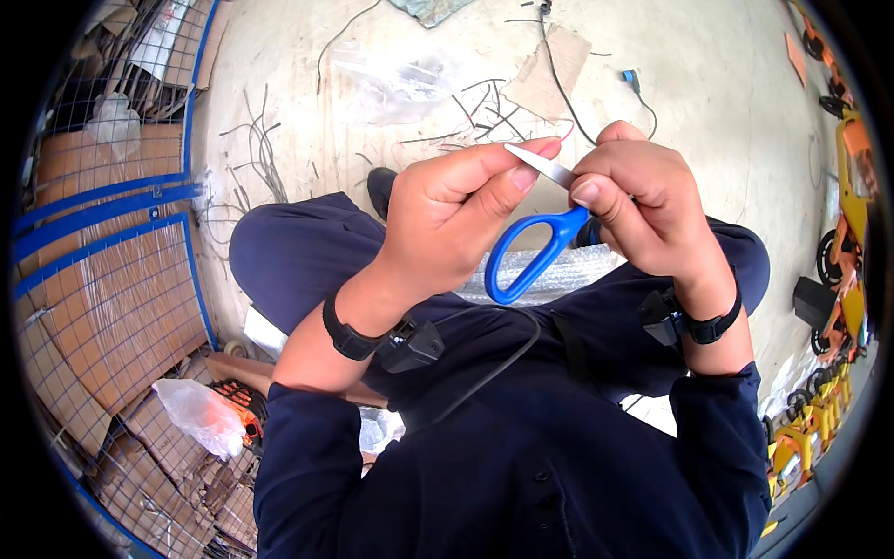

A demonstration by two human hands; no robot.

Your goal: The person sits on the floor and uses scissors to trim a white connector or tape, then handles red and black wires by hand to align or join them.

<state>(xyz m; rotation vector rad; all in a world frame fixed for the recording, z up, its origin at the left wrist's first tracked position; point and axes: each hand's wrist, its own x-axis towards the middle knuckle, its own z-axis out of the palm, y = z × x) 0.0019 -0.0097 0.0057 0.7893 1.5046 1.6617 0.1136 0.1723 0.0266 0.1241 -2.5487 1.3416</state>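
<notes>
My right hand [652, 200] is closed around a pair of scissors [559, 240], gripping them near the pivot. Their blue handle loop hangs down toward my lap, and the bright blade points left, across to my other thumb. My left hand [442, 214] pinches thumb against forefinger at the blade. A thin reddish wire [571, 129] curves by those fingertips and appears held there, though its end is hidden. On the floor beyond, a dark cable [563, 84] runs toward my right hand; whether it reaches the fingers cannot be made out.
Cut wire pieces [498, 121], a cardboard scrap [549, 70] and clear plastic [400, 84] lie on the floor ahead. Bubble wrap [549, 279] is between my legs. A blue mesh cage [191, 140] holding cardboard stands left; yellow wheeled frames [852, 196] line the right.
</notes>
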